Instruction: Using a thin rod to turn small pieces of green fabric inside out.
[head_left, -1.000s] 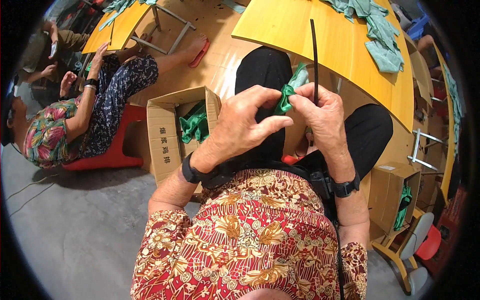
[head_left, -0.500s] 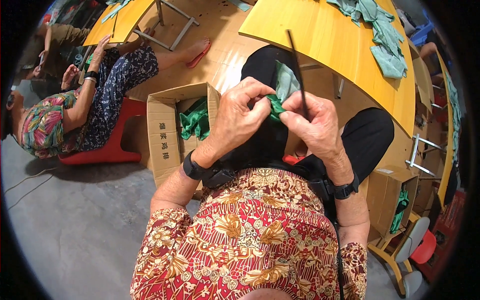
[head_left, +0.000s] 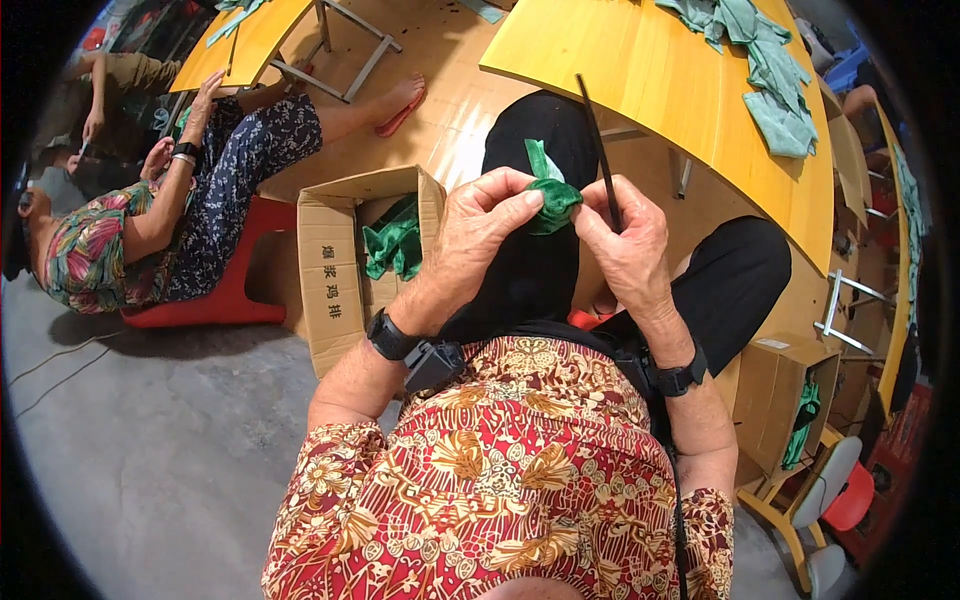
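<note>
A green velvety cloth piece (head_left: 553,210), bunched and rounded, sits between my hands above my lap, with a paler strip sticking up behind it. My left hand (head_left: 470,235) pinches its left side between thumb and fingers. A thin dark stick (head_left: 594,130) rises from my right hand (head_left: 632,245), whose fingers are closed round its lower part. The right fingertips also touch the right edge of the cloth. Whether the stick's lower end passes into the cloth is hidden.
At my left stands an open cardboard box (head_left: 330,280) with green cloth pieces (head_left: 395,243) inside. A yellow table (head_left: 640,80) lies ahead, pale green cloths (head_left: 780,110) on it. Another box (head_left: 765,400) is at right. Someone (head_left: 110,235) sits on a red chair (head_left: 235,285) at left.
The cloth has turned from a pale flap pointing up to a rounded dark green bundle facing me. My hands have shifted slightly around it; the stick stays in my right hand.
</note>
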